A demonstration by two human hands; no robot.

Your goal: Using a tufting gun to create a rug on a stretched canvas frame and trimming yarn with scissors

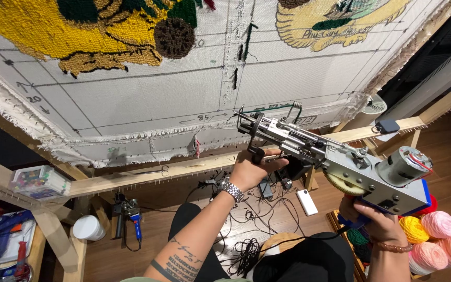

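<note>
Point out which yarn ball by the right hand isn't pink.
The yellow yarn ball, lying closest to the right hand; the pink yarn balls beside and below it are all pink.

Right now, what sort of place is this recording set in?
Most likely a rug-tufting workshop: backing cloth stretched on a wooden frame with partly tufted designs, a tufting gun in both hands, and yarn balls by the floor.

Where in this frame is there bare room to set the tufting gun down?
Bare wooden floor lies right of the frame leg, above the yarn balls. Crowded: cables below the left hand; the tool tray at far left.
</note>
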